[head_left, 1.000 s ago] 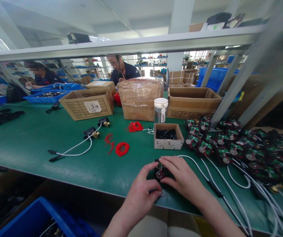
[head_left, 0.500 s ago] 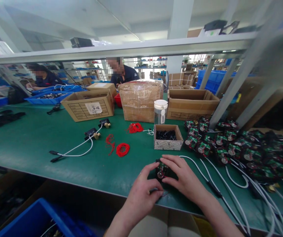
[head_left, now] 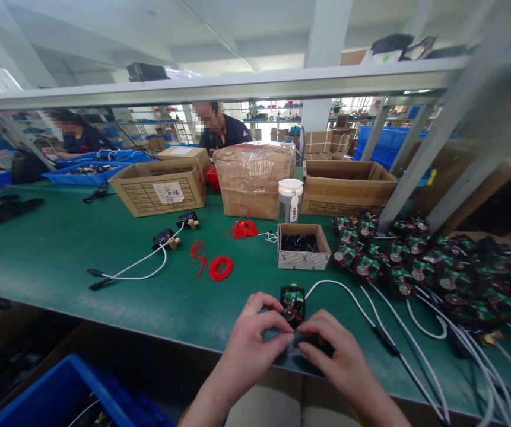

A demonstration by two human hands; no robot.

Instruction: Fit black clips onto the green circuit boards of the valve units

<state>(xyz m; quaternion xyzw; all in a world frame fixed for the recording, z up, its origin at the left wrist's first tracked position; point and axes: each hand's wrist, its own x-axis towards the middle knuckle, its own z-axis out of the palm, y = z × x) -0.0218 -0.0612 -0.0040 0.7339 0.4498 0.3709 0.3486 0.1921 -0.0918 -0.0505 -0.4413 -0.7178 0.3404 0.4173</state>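
Observation:
A small black housing with a green circuit board (head_left: 293,298) lies face up on the green bench near its front edge. A white cable (head_left: 337,284) leads off from its right side. My left hand (head_left: 255,332) is at the housing's lower left, its thumb and index finger pinched just below it. Whatever they hold is too small to make out. My right hand (head_left: 337,347) is at the lower right, with a small gap between thumb and fingertips and nothing visible in them.
Many similar circuit-board housings (head_left: 400,252) with white cables are heaped at right. A small box of black parts (head_left: 303,261) stands behind my hands. Red wire coils (head_left: 221,268) and two cabled black parts (head_left: 163,239) lie left. Cartons (head_left: 255,184) and a lidded jar (head_left: 290,198) stand behind.
My right hand has let go of the housing and moved down toward my left fingertips. The left fingers have also slid down, so the circuit board shows more fully.

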